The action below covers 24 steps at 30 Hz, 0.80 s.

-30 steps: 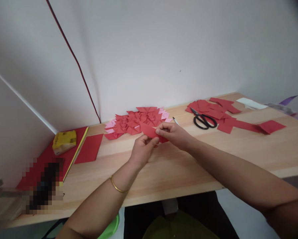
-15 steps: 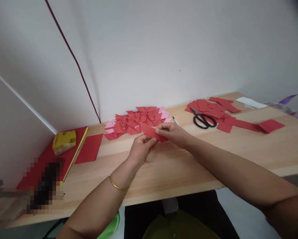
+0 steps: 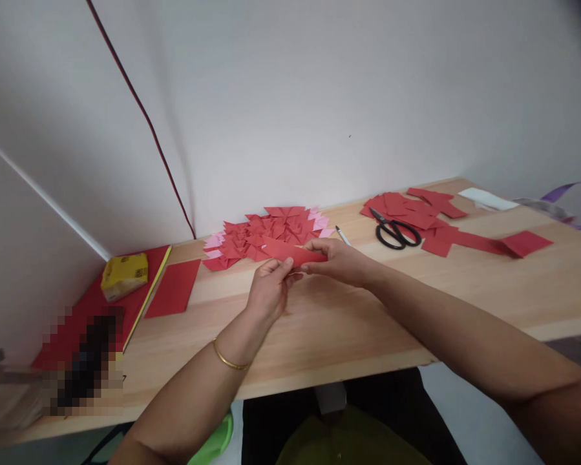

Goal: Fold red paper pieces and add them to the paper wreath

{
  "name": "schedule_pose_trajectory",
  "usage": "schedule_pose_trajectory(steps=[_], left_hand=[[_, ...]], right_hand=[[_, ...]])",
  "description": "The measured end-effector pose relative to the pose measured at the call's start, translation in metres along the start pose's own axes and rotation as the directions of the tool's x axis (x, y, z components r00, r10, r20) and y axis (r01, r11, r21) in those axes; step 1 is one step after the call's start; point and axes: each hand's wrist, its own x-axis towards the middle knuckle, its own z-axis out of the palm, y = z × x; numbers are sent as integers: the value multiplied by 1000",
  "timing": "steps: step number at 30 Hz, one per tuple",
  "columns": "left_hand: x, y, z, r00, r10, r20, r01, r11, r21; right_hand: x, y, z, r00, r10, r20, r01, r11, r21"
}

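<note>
A small piece of red paper (image 3: 290,251) is held up over the table between my two hands. My left hand (image 3: 269,284) pinches its near left edge, thumb on top. On the other side, my right hand (image 3: 337,261) grips the right end between thumb and fingers. Whether the paper is folded at that end I cannot tell. Just behind it lies a heap of folded red paper pieces (image 3: 280,224), with folded pink pieces (image 3: 320,221) at its sides. A white pen or pencil (image 3: 342,235) with a dark tip lies beyond my right hand.
Black-handled scissors (image 3: 397,234) rest against a pile of cut red paper (image 3: 401,205) at the right. A red sheet (image 3: 174,289), a yellow ruler-like strip (image 3: 147,299) and a yellow packet (image 3: 124,276) are at the left. A wall stands behind the wooden table (image 3: 362,323).
The red paper has turned to lie flatter and reaches further left. My left thumb has shifted left along its edge, and my right fingers have moved around the right end.
</note>
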Motion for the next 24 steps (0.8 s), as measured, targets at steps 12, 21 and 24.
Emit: schedule_pose_trajectory(steps=[12,21,24], left_hand=[[1,0,-1,999,47,13,-46,998,-49],[0,-4,-8,987,149,59,-160,912,378],[-1,-5,-5,992,96,81,-113,959,259]], right_hand=[[0,5,-9,986,-1,167,-35,976,215],[4,6,0,1000,30,-5,-27,944,329],[3,3,1,1000,7,16,-11,962,272]])
